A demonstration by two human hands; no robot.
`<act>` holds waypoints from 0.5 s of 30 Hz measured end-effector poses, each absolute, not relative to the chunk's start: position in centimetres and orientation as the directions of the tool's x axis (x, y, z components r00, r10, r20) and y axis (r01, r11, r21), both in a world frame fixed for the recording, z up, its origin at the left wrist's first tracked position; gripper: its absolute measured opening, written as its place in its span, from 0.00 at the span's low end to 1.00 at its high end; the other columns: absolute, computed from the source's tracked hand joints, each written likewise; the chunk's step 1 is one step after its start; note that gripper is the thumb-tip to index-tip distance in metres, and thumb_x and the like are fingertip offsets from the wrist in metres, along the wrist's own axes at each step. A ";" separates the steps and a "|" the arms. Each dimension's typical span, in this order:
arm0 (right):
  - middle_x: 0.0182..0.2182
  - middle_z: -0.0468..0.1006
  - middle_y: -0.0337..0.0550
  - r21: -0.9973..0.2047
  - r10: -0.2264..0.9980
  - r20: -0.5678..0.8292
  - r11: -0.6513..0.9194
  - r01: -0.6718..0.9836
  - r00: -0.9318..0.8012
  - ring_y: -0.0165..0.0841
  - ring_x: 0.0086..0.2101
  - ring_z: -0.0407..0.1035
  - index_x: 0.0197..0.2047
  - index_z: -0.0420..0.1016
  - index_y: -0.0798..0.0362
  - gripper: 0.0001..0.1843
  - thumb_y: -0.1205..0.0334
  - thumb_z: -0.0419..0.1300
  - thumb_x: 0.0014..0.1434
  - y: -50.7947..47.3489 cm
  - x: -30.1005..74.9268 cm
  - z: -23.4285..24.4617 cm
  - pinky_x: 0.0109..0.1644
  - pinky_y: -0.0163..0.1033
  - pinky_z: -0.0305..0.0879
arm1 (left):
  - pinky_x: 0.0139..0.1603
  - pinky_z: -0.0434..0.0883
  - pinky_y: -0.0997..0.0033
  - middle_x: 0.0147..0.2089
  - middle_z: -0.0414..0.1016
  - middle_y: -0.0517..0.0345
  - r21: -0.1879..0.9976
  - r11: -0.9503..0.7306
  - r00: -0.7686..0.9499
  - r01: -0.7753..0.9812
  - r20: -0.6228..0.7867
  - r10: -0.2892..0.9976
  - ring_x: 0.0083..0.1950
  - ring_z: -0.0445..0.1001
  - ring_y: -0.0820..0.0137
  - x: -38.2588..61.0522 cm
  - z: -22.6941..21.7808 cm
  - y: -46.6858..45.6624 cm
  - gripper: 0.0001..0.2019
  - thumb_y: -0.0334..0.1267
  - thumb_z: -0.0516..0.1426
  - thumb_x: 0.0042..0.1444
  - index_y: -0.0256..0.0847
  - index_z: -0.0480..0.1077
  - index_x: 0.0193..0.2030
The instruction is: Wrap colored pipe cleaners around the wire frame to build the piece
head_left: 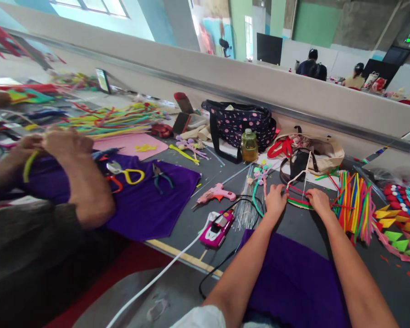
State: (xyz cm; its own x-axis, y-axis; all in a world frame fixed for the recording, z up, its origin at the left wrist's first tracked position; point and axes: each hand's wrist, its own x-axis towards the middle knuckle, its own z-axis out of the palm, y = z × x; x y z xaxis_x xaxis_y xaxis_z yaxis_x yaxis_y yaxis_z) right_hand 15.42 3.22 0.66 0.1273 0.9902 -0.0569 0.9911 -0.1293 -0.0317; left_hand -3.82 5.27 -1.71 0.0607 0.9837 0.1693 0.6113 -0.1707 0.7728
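My left hand [276,199] and my right hand [318,202] rest on the dark grey floor mat, each pinching an end of a small frame of red, green and white pipe cleaners [299,200]. A white strand rises from the frame toward the bags. Both hands have their fingers closed on the wires. A purple cloth [294,282] lies under my forearms. A bundle of coloured pipe cleaners [355,205] stands just right of my right hand.
A pink glue gun [217,193], a pink toy car [217,228] and cables lie left of my hands. Another person's hands [54,146] work at left over a purple cloth with scissors [126,173] and pliers [160,175]. A bottle [249,146] and bags [239,123] stand behind.
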 end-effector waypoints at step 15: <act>0.42 0.78 0.42 -0.096 0.995 -0.024 -0.103 0.990 0.101 0.34 0.41 0.72 0.44 0.77 0.46 0.11 0.59 0.54 0.63 1.8 16.0 0.9 0.39 0.34 0.60 | 0.40 0.66 0.72 0.48 0.65 0.53 0.496 -0.478 0.413 0.725 0.243 0.878 0.46 0.69 0.67 -2.4 -1.5 7.7 0.09 0.32 0.52 0.60 0.44 0.74 0.39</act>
